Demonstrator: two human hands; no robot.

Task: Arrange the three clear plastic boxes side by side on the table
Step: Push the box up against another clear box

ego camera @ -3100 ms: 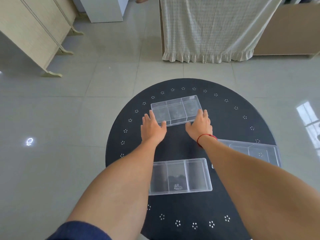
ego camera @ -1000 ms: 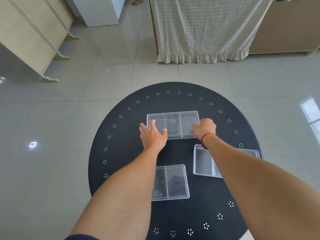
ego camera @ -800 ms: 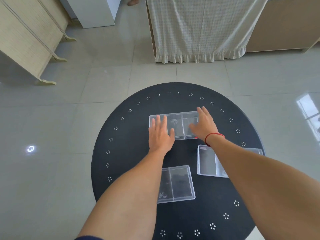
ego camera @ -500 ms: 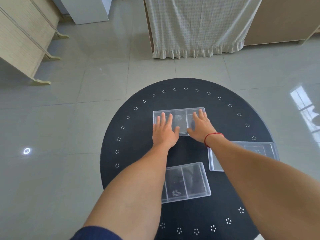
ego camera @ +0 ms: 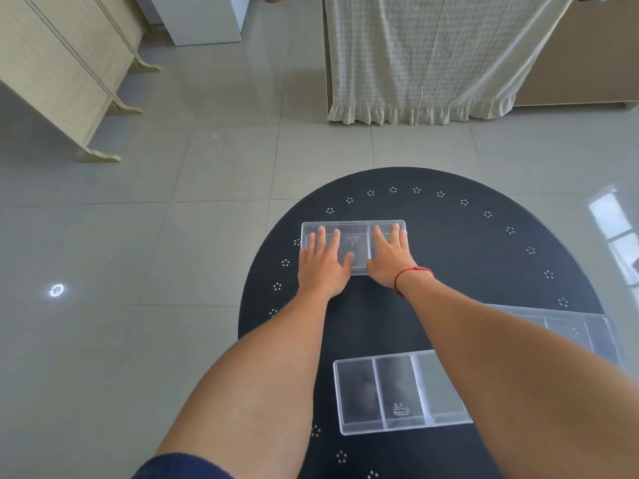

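Three clear plastic boxes with inner dividers lie on a round black table (ego camera: pixel 466 257). The far box (ego camera: pixel 354 238) sits near the table's far left part. My left hand (ego camera: pixel 323 262) rests flat on its left end and my right hand (ego camera: pixel 389 259) flat on its right end, fingers spread, gripping nothing. A second box (ego camera: pixel 390 392) lies near me under my right forearm. The third box (ego camera: pixel 584 331) lies at the right edge, mostly hidden by that forearm.
Around the table is grey tiled floor (ego camera: pixel 138 254). A pale wooden folding screen (ego camera: pixel 65 63) stands at the far left, a white cabinet (ego camera: pixel 204 15) behind it, and a cream ruffled curtain (ego camera: pixel 425 57) hangs over furniture at the back.
Both hands moved from the far box's near corners up onto its top, fingers now spread flat. The far box was straightened from tilted to square. The view has shifted too.
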